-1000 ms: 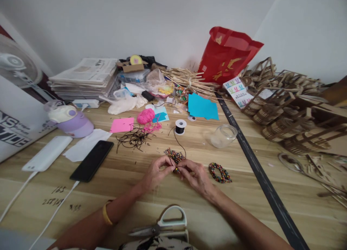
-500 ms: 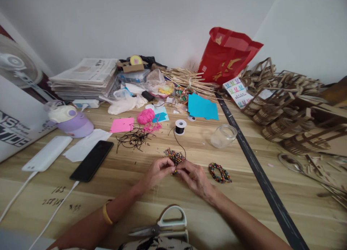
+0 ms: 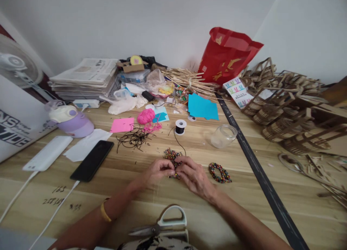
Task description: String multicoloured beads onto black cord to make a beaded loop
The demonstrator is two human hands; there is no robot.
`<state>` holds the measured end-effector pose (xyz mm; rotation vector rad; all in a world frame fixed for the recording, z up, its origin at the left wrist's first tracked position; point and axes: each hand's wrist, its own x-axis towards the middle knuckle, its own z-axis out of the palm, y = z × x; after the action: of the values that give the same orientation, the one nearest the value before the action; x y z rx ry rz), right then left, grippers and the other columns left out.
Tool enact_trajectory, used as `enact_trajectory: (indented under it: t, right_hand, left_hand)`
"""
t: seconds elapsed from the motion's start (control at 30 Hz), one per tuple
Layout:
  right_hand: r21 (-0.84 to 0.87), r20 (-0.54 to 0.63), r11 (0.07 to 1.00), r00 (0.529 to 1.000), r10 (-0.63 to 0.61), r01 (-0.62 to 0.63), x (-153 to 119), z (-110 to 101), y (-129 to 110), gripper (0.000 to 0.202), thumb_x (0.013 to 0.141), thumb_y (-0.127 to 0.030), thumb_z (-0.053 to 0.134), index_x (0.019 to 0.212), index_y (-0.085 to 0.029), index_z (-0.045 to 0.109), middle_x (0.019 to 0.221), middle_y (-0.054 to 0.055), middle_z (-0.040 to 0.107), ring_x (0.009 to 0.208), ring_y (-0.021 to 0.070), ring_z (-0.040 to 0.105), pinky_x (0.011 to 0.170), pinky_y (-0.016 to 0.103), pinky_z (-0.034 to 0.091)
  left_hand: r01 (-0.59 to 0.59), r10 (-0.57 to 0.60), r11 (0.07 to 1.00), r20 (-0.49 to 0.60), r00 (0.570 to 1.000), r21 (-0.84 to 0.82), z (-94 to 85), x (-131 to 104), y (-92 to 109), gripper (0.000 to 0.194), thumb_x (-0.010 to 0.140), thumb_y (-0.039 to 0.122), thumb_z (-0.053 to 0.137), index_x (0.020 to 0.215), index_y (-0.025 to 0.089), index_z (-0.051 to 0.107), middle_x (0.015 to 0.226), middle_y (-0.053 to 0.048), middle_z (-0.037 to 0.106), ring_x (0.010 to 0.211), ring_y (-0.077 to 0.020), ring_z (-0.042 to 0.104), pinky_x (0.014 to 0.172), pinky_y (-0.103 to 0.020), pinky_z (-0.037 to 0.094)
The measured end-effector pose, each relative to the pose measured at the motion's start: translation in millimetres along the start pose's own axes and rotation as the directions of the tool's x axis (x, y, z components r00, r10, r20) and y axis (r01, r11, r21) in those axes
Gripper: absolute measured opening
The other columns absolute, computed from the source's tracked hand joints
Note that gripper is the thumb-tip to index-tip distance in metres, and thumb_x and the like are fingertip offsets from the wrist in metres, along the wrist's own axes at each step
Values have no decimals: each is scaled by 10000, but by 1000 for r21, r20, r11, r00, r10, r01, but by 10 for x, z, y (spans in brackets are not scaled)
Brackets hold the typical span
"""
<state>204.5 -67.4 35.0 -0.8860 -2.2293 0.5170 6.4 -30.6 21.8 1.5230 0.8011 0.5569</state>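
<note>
Fingertips of my left hand [image 3: 159, 171] and my right hand [image 3: 194, 175] meet over a pile of small multicoloured beads [image 3: 170, 154]. Both hands are closed in a pinch. A thin black cord [image 3: 182, 143] runs from a white-flanged spool [image 3: 180, 124] down to my right fingers, which hold it. What my left fingertips pinch is too small to make out. A few beads show just below the fingertips. To the right of my right hand lies a coiled bead string [image 3: 220, 173]. Scissors [image 3: 170, 221] with pale handles lie near my body.
A glass jar [image 3: 223, 136] stands right of the spool. Tangled black cord pieces [image 3: 134, 138], pink yarn [image 3: 146, 116] and a phone [image 3: 92, 161] lie to the left. Blue paper [image 3: 203, 107] and a red bag [image 3: 227, 56] are at the back. Small woven baskets [image 3: 279, 123] crowd the right.
My right fingers have shifted slightly and curled closer over the beads. My left hand has moved a little, staying at the pile. The spool and other objects have not moved.
</note>
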Motion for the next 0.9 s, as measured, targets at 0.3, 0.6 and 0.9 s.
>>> enact_trajectory:
  t: [0.3, 0.6, 0.9]
  right_hand:
    - [-56, 179, 998, 984, -28, 38, 7, -15, -37, 188, 956, -142, 371, 1025, -173, 543, 1071, 123, 593, 939, 189, 604, 798, 305, 511]
    - [128, 117, 980, 984, 136, -151, 22, 1, -29, 138, 940, -180, 449, 902, -179, 582, 820, 46, 605, 732, 144, 555, 670, 242, 429]
    - [241, 165, 892, 922, 350, -382, 61, -22, -85, 124, 855, -168, 538, 766, -157, 623, 636, -18, 591, 541, 95, 474, 503, 187, 334]
  left_hand:
    - [-59, 45, 953, 56, 997, 296, -26, -67, 138, 154, 808, 244, 545, 751, 135, 637, 714, -2, 631, 703, -137, 541, 654, -214, 402]
    - [-55, 60, 921, -1, 998, 385, -12, -71, 200, 122, 790, 219, 567, 751, 146, 656, 705, -13, 663, 671, -139, 565, 640, -211, 412]
    - [-150, 146, 882, 44, 988, 448, 1, -66, 159, 141, 791, 258, 599, 756, 157, 692, 709, -24, 674, 674, -143, 576, 653, -215, 420]
